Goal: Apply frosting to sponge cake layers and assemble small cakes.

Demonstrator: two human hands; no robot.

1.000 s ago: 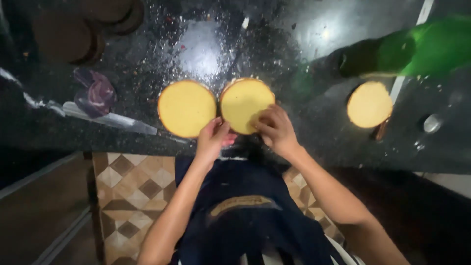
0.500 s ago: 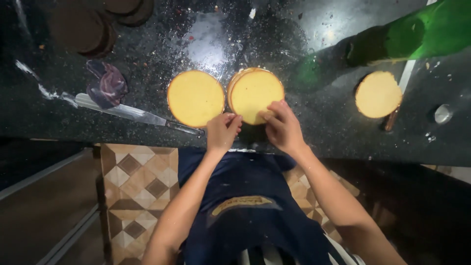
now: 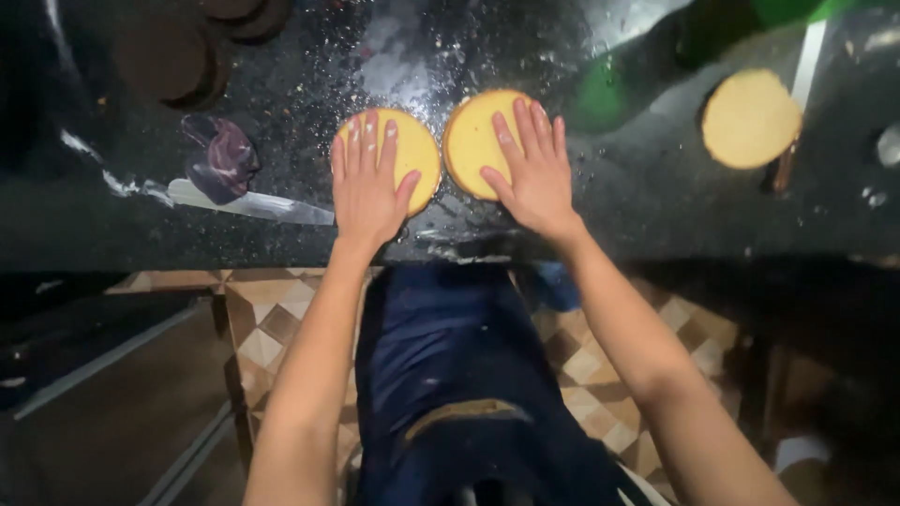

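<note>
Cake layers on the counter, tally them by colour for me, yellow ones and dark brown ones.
Round yellow sponge cake layers: 3
Round dark brown cake layers: at least 2, stacked and partly cut off at the frame edge
Total: at least 5

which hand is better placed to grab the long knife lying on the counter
Left, most likely. The left hand lies flat on the left yellow cake round, close to the knife. The right hand lies on the other round, farther away.

Two round yellow cakes [image 3: 420, 155] [image 3: 473, 141] lie flat, side by side.
</note>
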